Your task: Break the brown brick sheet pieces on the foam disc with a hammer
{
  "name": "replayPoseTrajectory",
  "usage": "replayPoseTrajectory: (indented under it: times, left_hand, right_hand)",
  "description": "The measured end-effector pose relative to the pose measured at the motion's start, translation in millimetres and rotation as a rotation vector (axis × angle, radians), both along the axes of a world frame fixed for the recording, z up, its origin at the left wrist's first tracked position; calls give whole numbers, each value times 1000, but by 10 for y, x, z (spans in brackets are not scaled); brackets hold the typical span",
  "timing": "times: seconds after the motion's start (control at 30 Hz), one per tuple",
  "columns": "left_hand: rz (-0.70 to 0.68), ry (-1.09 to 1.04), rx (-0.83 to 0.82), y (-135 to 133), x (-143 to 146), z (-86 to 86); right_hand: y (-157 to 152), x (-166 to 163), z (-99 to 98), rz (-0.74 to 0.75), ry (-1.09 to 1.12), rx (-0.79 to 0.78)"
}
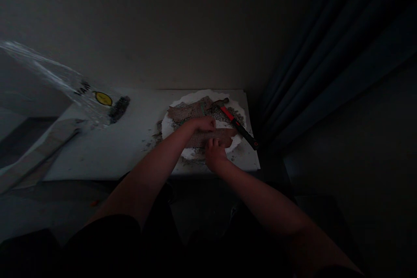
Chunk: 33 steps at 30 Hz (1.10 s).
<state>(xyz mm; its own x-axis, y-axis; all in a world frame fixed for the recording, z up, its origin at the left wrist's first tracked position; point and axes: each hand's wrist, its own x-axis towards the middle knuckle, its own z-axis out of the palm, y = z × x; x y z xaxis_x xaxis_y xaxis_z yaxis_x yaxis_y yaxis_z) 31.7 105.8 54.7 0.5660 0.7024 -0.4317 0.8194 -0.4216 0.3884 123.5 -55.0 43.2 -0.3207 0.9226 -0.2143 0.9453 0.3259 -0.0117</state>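
Note:
On a white scalloped mat (167, 129) lies a strip of brown, coarse-woven cloth (195, 140), possibly burlap. My left hand (206, 124) is closed at the strip's far edge, fingers curled under. From the near side my right hand (215, 155) bends its fingers over the strip's lower edge, close to the left one. A second brown woven piece (185, 112) rests behind my left hand, with grey pebbles (224, 115) to its right. Across the pebbles lies a claw hammer (239, 126) with a red and black handle, its head toward the back.
A clear plastic bag (94, 102) with a yellow label and dark contents stands at the table's (140, 108) left. Dark crumbs are scattered left of the mat. A wall rises behind; a dark curtain (312, 74) hangs at the right. The room is dim.

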Motion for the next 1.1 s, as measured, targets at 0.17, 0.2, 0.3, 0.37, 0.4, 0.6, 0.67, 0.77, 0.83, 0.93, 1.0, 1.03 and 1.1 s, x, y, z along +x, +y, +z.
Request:
replayPoseTrajectory:
  times: [0.17,0.2,0.3,0.37,0.4,0.6,0.67,0.77,0.83,0.93,1.0,1.03,1.1]
  left_hand:
    - [-53,-98,108,-50,34,-42]
    - [-54,-108,121,-67,55,-49]
    - [-54,-114,143,-111,130,-46]
    - [-52,-89,157,-123,166,-25]
    - [-48,-69,162,-121,173,-12]
    - [-29,6,95,-34,80,16]
    - [-26,12,69,5,53,-2]
    - [-21,44,13,62,49,-27]
    - [-6,67,-53,103,59,-35]
    - [-1,73,-126,173,76,-36]
    - [-18,97,-154,221,91,-35]
    - [-26,113,-163,242,99,-36]
    - [-32,131,-180,276,114,-36]
  right_hand:
    - [5,6,0,-4,-6,-11]
    - [7,5,-1,-2,-13,-10]
    - [13,-1,-10,2,-24,-9]
    - [14,-3,-15,3,-39,-11]
    - [12,-1,-15,4,-44,-11]
    - [-9,19,-10,16,-7,5]
    - [-7,14,-12,15,-3,14]
    - [2,0,-14,1,3,5]
    - [6,-2,-11,-4,1,-9]
    - [5,9,0,8,8,-8]
    - [5,18,5,16,8,-1]
    - [5,20,6,19,2,1]
    - [7,21,6,16,-16,6]
